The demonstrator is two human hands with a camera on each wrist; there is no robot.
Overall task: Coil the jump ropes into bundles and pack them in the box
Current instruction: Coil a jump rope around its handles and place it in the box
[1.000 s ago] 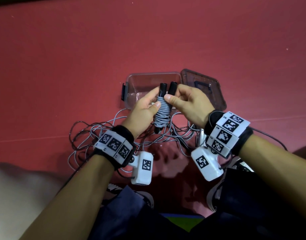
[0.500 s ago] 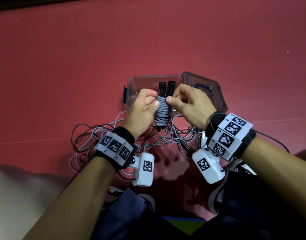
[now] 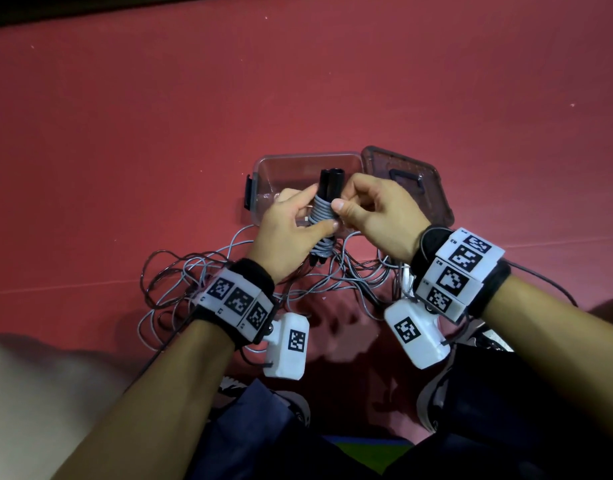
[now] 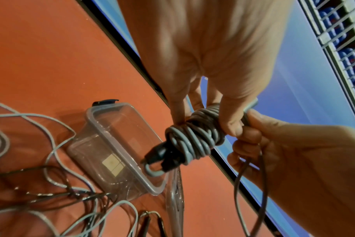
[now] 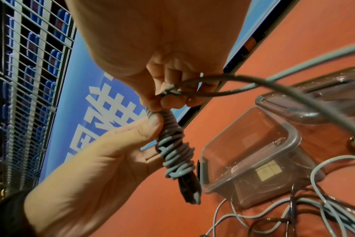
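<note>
That grey bundle looks light but springy, so the left hand clamps the coils while the right hand pinches the loose cord, and I'd keep the grip mid-wrap.

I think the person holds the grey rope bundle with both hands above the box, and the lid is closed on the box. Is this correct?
Not quite. The lid is off, lying beside the open box on its right, as the head view shows. The rest holds: the left hand and right hand both hold the grey rope bundle above the box.
</note>
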